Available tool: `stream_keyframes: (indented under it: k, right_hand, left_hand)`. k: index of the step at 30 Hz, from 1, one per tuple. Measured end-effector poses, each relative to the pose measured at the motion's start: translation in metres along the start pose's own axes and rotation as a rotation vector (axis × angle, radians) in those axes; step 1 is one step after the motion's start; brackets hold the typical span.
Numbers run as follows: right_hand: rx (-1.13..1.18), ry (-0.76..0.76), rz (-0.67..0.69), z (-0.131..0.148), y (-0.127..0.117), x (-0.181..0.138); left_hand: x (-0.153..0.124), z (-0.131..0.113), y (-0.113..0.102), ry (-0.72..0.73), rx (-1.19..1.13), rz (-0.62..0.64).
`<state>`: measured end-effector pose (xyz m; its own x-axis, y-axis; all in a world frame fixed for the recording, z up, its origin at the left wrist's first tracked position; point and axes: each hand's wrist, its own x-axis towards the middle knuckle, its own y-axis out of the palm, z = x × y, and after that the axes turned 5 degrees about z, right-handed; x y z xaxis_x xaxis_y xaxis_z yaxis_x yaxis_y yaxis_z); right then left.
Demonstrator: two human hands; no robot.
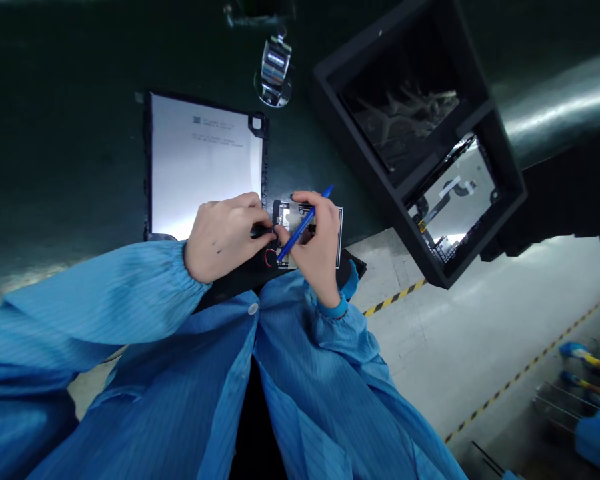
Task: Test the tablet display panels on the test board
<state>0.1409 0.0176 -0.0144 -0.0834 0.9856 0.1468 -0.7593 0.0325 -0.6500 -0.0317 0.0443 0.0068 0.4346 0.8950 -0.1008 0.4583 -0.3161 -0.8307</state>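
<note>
Carefully, the right grip (310, 247) was closed around a blue pen (304, 225), its fingers wrapped on the barrel and its tip angled down across a small circuit board (290, 217) in a white-edged frame. The left grip (225, 237) pinched a small black piece (260, 232), too hidden to identify, at the board's near edge, just beside a loop of red wire (269, 257). The step in hand looked like close marking or probing of the board, and the next move seemed to call for a steady pen tip. Both forearms, in blue cleanroom sleeves (100, 300), angled inward toward the board, which sat on a black mat (280, 275) on the desk (80, 133). A white-faced panel (205, 160) lay at 11 o'clock, a chrome clip (275, 70) at 12 o'clock, and an open black rack (445, 150) at 2 o'clock.
</note>
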Motion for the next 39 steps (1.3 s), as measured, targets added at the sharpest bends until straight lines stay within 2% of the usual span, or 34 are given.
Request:
stream_keyframes:
  k: [2,4,6,8,10,12,14,17,19,21,23,24,26,28,29,30,33,34,36,39]
  right_hand:
    - [0.085,-0.043,-0.065,0.0,-0.007,-0.006]
    - [0.125,-0.078,-0.074,0.0,-0.014,-0.013]
    - [0.1,-0.115,0.006,0.001,-0.016,-0.017]
    - [0.043,-0.154,0.141,0.003,-0.011,-0.016]
    - [-0.003,-0.181,0.256,0.006,-0.002,-0.011]
    - [-0.009,-0.182,0.296,0.008,0.008,-0.003]
    - [0.015,-0.168,0.278,0.008,0.016,0.003]
    - [0.066,-0.173,0.262,0.008,0.024,0.007]
    - [0.143,-0.179,0.276,0.011,0.026,0.008]
    - [0.305,-0.134,0.27,0.017,0.022,0.01]
    - [0.492,-0.059,0.241,0.028,0.011,0.012]
    - [0.563,-0.034,0.23,0.034,0.002,0.014]
    - [0.63,-0.014,0.229,0.046,-0.016,0.016]
    - [0.647,0.011,0.269,0.054,-0.03,0.018]
    - [0.658,0.037,0.285,0.056,-0.034,0.018]
    - [0.673,0.071,0.288,0.057,-0.035,0.018]
    - [0.76,0.14,0.262,0.057,-0.03,0.019]
    - [0.771,0.146,0.248,0.057,-0.027,0.02]
    - [0.749,0.138,0.225,0.06,-0.023,0.022]
    - [0.651,0.108,0.174,0.065,-0.023,0.028]
  left_hand:
    - [-0.008,0.004,-0.017,0.027,-0.069,-0.03]
    - [-0.025,0.016,-0.04,-0.027,-0.217,-0.105]
    - [-0.048,0.033,-0.062,-0.239,-0.406,-0.154]
    - [-0.069,0.049,-0.079,-0.525,-0.583,-0.11]
    - [-0.079,0.06,-0.087,-0.721,-0.773,-0.085]
    - [-0.075,0.064,-0.089,-0.804,-0.936,-0.12]
    - [-0.063,0.066,-0.088,-0.844,-1.025,-0.174]
    - [-0.048,0.065,-0.092,-0.875,-1.12,-0.135]
    - [-0.05,0.059,-0.097,-0.915,-1.132,-0.148]
    - [-0.059,0.046,-0.1,-0.882,-1.097,-0.214]
    - [-0.071,0.03,-0.1,-0.713,-1.088,-0.223]
    - [-0.076,0.023,-0.099,-0.59,-1.101,-0.169]
    - [-0.079,0.013,-0.095,-0.372,-1.101,0.028]
    - [-0.075,0.013,-0.088,-0.245,-1.024,0.2]
    - [-0.071,0.016,-0.084,-0.231,-0.976,0.216]
    - [-0.066,0.021,-0.079,-0.251,-0.935,0.17]
    - [-0.052,0.04,-0.057,-0.379,-0.868,-0.115]
    - [-0.049,0.045,-0.049,-0.383,-0.841,-0.163]
    - [-0.044,0.052,-0.035,-0.278,-0.744,-0.189]
    - [-0.042,0.055,-0.019,-0.05,-0.579,-0.139]
